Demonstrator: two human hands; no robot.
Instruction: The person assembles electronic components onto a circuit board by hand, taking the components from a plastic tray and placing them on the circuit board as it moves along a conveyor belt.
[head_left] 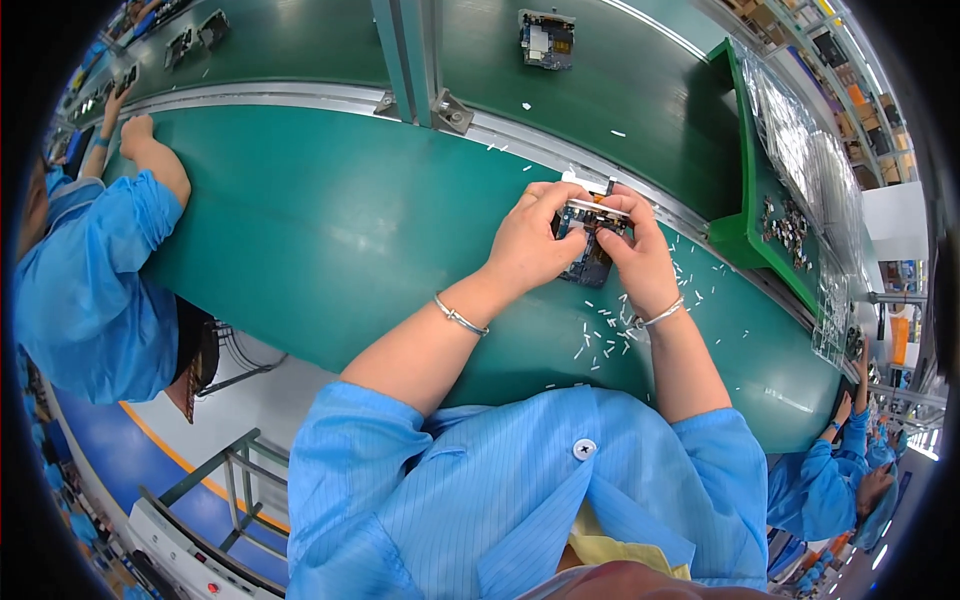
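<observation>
Between my two hands is a small electronic assembly with a dark circuit board (590,262), tilted over the green bench top near its far edge. My left hand (537,235) grips the board's left side, thumb laid on its face and fingers curled over the top. On the opposite side my right hand (637,250) pinches the upper right part, its thumb on the board and fingers behind. A pale strip and an orange-brown piece show at the board's upper edge; the fingers partly hide them. Small white strips (603,345) lie scattered on the bench below and beside my right wrist.
Beyond a metal rail, a dark green conveyor belt (620,130) carries another circuit assembly (546,40). A green bin (745,190) with small parts and clear plastic trays stands right. A metal post (408,60) rises at the rail. Co-workers in blue (95,290) sit left and right.
</observation>
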